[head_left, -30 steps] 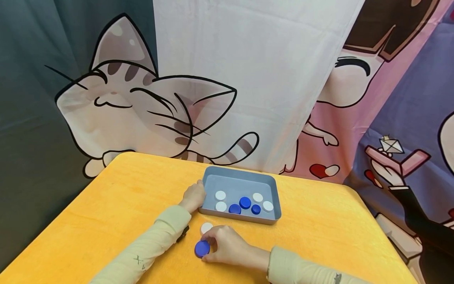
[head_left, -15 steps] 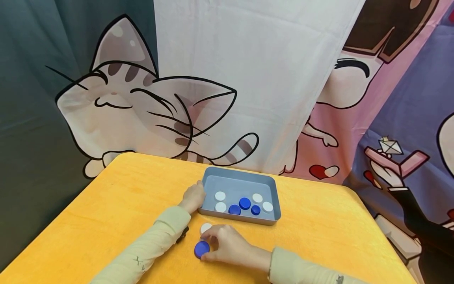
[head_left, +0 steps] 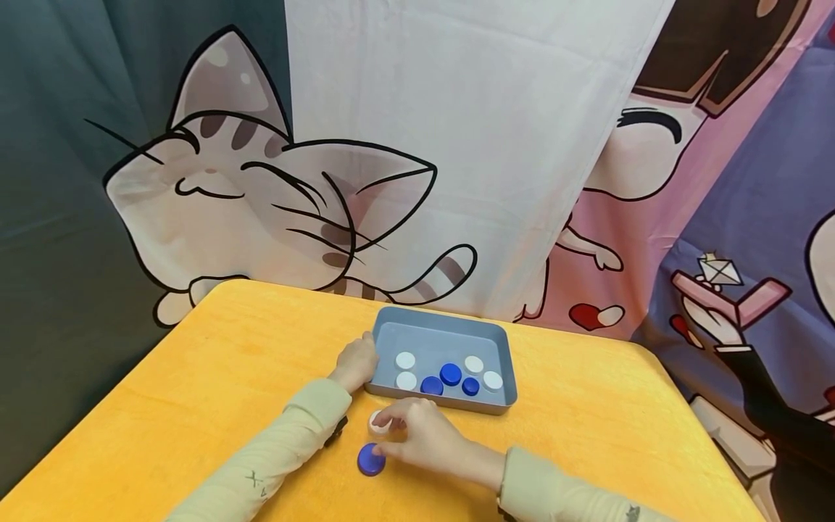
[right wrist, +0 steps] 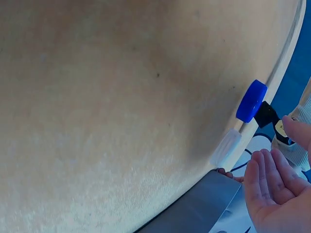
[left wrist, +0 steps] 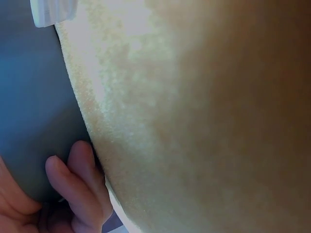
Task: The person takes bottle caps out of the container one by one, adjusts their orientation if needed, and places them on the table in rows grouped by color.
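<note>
A blue bottle cap [head_left: 371, 461] lies on the yellow table cover in front of the tray, with a white cap [head_left: 375, 423] just behind it. My right hand [head_left: 427, 436] is over these two, index finger overlapping the white cap and thumb at the blue cap's edge. In the right wrist view its fingers [right wrist: 269, 182] are loosely extended and hold nothing; blue cap [right wrist: 251, 101] and white cap [right wrist: 226, 147] stand apart from them. My left hand [head_left: 356, 361] grips the left wall of the blue-grey tray [head_left: 424, 335]; its fingers [left wrist: 80, 189] bend at the wall.
Inside the tray sit several white caps [head_left: 405, 360] and blue caps [head_left: 450, 374], mostly toward its near side. A small black object [head_left: 336, 431] shows beside the left sleeve [head_left: 287, 435]. Behind the table [head_left: 587, 406] hangs a cartoon-printed cloth [head_left: 457, 145].
My right hand has moved away from around the blue cap, slightly up and back, and its index finger now overlaps the white cap. The left hand and tray stay put.
</note>
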{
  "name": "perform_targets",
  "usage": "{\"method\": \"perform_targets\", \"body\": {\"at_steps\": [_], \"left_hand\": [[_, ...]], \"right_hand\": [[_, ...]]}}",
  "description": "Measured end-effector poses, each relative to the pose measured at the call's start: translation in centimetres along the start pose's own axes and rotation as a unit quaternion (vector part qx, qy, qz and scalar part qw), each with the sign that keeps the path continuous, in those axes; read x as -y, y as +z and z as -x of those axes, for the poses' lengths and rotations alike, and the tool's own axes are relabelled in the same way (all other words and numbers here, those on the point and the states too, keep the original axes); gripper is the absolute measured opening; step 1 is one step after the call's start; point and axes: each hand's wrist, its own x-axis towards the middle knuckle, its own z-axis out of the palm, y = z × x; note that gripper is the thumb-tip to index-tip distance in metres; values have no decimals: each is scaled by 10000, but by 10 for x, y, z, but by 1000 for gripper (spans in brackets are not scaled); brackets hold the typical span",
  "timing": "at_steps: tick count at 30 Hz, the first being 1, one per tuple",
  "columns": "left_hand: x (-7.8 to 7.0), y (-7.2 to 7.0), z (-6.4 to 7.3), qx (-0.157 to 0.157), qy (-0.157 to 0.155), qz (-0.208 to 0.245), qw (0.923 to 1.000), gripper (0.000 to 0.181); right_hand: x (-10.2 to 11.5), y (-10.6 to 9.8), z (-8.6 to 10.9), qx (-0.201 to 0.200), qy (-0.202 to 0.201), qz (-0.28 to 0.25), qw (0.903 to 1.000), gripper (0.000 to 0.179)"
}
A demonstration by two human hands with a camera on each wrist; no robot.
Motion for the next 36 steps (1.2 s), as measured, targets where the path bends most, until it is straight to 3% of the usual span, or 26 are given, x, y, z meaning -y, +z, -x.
{"method": "perform_targets", "body": {"at_steps": [10,15,25,32,36], "left_hand": [[0,0,1,-63,-19,-93,9999,21],[0,1,0,-53,-15,-122,9999,22],[-1,-1,2,-70,34,-133,9999,20],[1,3,-5,-8,-139,-72,9999,17],[2,6,-8,-135,-74,-169,9997,15]], "right_hand": [[-3,-9,-3,-334,6,-144,9993,22],[-4,-19,-6,-398,243,-356,9983,24],[-7,-44,-12,-693,274,-316,9967,25],[-17,-54,-11,-945,410,-263,9943,28],[-24,-59,-9,-1043,515,-345,9926,31]]}}
